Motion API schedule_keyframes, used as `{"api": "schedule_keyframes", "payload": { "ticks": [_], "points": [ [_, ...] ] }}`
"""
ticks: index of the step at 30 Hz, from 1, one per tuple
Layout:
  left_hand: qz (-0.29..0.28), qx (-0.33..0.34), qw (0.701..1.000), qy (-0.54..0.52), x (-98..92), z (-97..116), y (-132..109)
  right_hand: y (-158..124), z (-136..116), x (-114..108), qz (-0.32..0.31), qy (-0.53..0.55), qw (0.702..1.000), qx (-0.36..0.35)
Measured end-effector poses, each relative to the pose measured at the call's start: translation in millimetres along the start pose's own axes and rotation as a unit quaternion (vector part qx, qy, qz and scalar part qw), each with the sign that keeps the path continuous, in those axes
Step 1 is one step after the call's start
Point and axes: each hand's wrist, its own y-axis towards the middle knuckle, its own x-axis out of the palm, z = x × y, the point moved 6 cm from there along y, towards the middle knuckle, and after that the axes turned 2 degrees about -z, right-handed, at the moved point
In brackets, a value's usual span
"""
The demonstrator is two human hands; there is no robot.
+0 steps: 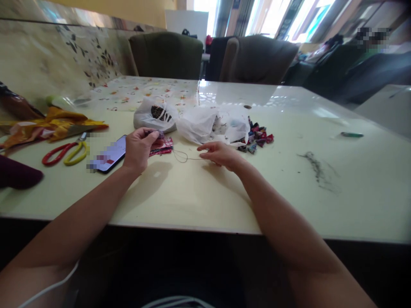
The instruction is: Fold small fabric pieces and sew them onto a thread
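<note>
My left hand (pixel 140 147) pinches a small piece of dark purplish fabric (pixel 156 133) between thumb and fingers. From the fabric a thin dark thread (pixel 180 159) hangs in loops and runs right, to the fingers of my right hand (pixel 221 155). That hand is closed on the thread's end; whether a needle is there is too small to make out. Just behind my left hand lies a stack of red and pink patterned cloth pieces (pixel 164 148). Beside the same hand, on the left, is a phone (pixel 112 155) with its screen lit.
Red-and-yellow-handled scissors (pixel 66 153) and orange cloth (pixel 61 122) lie left. Behind my hands stand a white plastic bag with dark contents (pixel 144 115), another white bag (pixel 195 124) and gathered fabric pieces (pixel 258 137). Thread scraps (pixel 316 169) and a green pen-like object (pixel 351 134) lie right.
</note>
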Motion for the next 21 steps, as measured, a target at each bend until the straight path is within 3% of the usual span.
{"api": "schedule_keyframes", "payload": {
  "ticks": [5, 9, 12, 15, 19, 21],
  "points": [
    [-0.019, 0.023, 0.999, -0.014, 1.2, 9, -4, 2, -14, 26, -0.021, -0.107, 0.992, -0.057],
    [-0.025, 0.029, 0.999, -0.035, 1.6, 14, -5, -3, -29, 40, -0.027, -0.278, 0.957, -0.075],
    [-0.032, 0.030, 0.998, -0.049, 3.4, 18, -7, -4, -34, 48, -0.031, -0.314, 0.945, -0.082],
    [-0.041, 0.024, 0.997, -0.065, 5.8, 19, -8, -5, -33, 53, -0.057, -0.242, 0.964, -0.097],
    [-0.035, 0.021, 0.997, -0.060, 4.7, 16, -6, -12, -26, 58, -0.195, -0.034, 0.978, -0.069],
    [-0.030, 0.022, 0.998, -0.049, 3.1, 14, -4, -15, -23, 54, -0.225, 0.026, 0.973, -0.047]
  ]
}}
